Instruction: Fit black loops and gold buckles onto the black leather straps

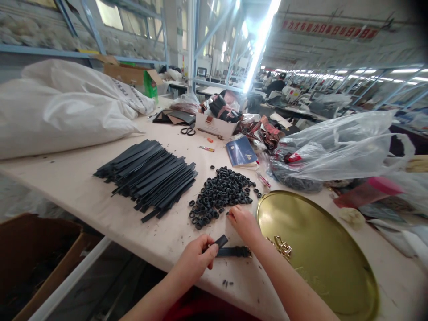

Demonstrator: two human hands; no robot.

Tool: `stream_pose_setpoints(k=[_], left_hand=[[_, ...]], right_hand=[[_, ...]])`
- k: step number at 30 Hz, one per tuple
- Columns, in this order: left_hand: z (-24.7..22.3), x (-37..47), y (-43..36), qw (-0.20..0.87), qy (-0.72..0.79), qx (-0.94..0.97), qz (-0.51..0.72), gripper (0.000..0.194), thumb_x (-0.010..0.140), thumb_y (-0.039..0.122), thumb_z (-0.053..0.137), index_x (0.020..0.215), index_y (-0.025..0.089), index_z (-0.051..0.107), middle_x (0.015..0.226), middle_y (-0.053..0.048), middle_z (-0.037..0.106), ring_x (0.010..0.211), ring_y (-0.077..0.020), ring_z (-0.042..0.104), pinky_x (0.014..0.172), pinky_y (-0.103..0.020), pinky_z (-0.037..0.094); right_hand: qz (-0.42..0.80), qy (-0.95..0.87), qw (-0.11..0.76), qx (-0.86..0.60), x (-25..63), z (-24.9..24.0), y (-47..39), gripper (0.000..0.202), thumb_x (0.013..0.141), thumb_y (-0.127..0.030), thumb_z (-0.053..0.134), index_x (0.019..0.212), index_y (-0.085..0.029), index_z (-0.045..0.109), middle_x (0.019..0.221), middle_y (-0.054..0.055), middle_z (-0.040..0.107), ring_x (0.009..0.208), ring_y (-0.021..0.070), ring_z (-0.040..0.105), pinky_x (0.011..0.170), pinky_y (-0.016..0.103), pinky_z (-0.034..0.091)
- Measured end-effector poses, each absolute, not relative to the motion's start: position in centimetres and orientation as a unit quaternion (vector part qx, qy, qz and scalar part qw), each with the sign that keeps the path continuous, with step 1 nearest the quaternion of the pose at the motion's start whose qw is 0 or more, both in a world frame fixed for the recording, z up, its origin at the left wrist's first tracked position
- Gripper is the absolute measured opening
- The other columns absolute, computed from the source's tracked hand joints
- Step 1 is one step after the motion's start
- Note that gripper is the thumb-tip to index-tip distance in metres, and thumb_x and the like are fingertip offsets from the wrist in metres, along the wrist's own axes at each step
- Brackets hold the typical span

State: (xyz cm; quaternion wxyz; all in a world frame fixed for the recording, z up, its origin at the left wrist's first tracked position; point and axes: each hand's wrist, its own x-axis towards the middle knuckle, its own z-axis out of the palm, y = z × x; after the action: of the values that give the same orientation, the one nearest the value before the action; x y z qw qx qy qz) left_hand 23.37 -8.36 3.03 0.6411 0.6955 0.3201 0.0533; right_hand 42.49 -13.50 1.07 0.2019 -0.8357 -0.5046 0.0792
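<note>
My left hand [199,253] is closed on a black strap [221,241], whose flat end sticks out past the thumb. Just beyond it, a black strap piece with a buckle [234,252] lies along the table; whether it joins the held strap is hidden by my fingers. My right hand [243,223] is at the near edge of a heap of small black loops [222,191], its fingertips pinched on a dark bit that looks like one loop. To the left of the heap lies a stack of black strips [147,176].
A gold oval tray [321,236] with gold buckles [282,247] stands at right. Behind are a blue booklet [241,151], scissors [188,130], a white box [216,127] and a clear plastic bag [334,147]. A white sack [67,107] fills the left; a cardboard box [43,245] sits below.
</note>
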Motion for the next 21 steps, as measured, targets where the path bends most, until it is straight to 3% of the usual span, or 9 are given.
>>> stream_pose_setpoints(k=[3,8,13,18,21], left_hand=[[3.4,23.3,-8.7,0.628,0.321,0.706,0.067,0.019,0.078,0.036,0.043,0.072,0.019,0.048,0.045,0.008,0.047,0.041,-0.0094,0.037,0.049,-0.021,0.031],[3.8,22.6,-8.9,0.588,0.33,0.731,0.1,0.02,0.078,0.035,0.043,0.07,0.018,0.049,0.047,0.007,0.046,0.047,-0.0114,0.044,0.054,-0.022,0.033],[4.5,22.4,-8.9,0.542,0.345,0.751,0.151,0.022,0.079,0.036,0.043,0.072,0.018,0.052,0.05,0.006,0.046,0.052,-0.013,0.048,0.054,-0.023,0.034],[5.0,22.6,-9.5,0.504,0.34,0.775,0.171,0.022,0.08,0.036,0.044,0.074,0.018,0.055,0.056,0.004,0.051,0.056,-0.013,0.049,0.056,-0.023,0.033],[5.2,22.4,-10.1,0.495,0.348,0.773,0.191,0.022,0.081,0.036,0.043,0.076,0.018,0.056,0.061,0.003,0.052,0.059,-0.0124,0.048,0.057,-0.022,0.033]], right_hand=[[0.091,-0.486,0.229,-0.839,42.6,0.7,-13.3,0.012,0.076,-0.013,0.051,0.085,-0.018,0.058,0.085,0.006,0.059,0.081,0.0187,0.054,0.071,0.028,0.036],[0.135,-0.444,0.291,-0.837,42.8,0.9,-13.2,0.007,0.067,-0.012,0.058,0.065,-0.017,0.053,0.07,0.002,0.056,0.072,0.0172,0.052,0.065,0.028,0.036],[0.239,-0.43,0.367,-0.79,40.2,2.9,-15.0,0.018,0.071,-0.031,0.058,0.065,-0.019,0.046,0.059,-0.003,0.052,0.056,0.0137,0.05,0.055,0.026,0.038],[0.447,-0.312,0.555,-0.628,36.2,4.6,-17.8,0.024,0.07,-0.035,0.063,0.067,-0.019,0.045,0.057,-0.005,0.053,0.054,0.0105,0.048,0.057,0.024,0.038],[0.462,-0.262,0.607,-0.591,35.1,4.7,-18.5,0.026,0.067,-0.033,0.068,0.064,-0.018,0.047,0.055,-0.005,0.054,0.054,0.0098,0.046,0.058,0.024,0.035]])
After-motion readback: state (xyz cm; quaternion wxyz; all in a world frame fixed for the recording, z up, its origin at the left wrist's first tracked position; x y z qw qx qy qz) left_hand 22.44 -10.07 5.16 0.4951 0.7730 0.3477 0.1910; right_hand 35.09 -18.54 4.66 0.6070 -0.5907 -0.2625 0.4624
